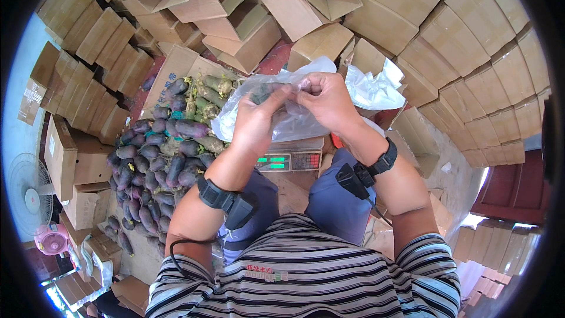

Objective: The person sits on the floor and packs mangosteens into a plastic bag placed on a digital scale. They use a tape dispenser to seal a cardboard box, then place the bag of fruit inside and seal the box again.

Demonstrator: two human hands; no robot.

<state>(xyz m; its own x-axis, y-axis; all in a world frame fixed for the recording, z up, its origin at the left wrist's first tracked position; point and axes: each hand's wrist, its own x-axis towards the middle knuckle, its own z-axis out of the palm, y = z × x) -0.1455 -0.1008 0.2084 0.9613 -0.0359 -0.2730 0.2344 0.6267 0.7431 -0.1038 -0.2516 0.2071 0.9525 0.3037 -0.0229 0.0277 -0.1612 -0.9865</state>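
Both hands are at a clear plastic bag (293,130) in front of my knees. My left hand (258,117) grips the bag's left upper part, thumb towards the other hand. With thumb and fingertips pinched together, my right hand (329,99) holds the gathered plastic at the top. A dark green patch shows beside my left fingers; I cannot tell what it is. Beneath the bag is a digital scale (289,162) with lit green displays and a keypad. Left of the bag lies a large heap of dark purple radishes (152,172), with greener radishes (207,108) at its far end.
Crumpled white plastic bags (375,86) lie right of my right hand. Open cardboard boxes (247,31) are piled ahead, and stacked cartons (468,48) rise on the right. More cartons (88,92) stand at the left, near a pink electric fan (50,238).
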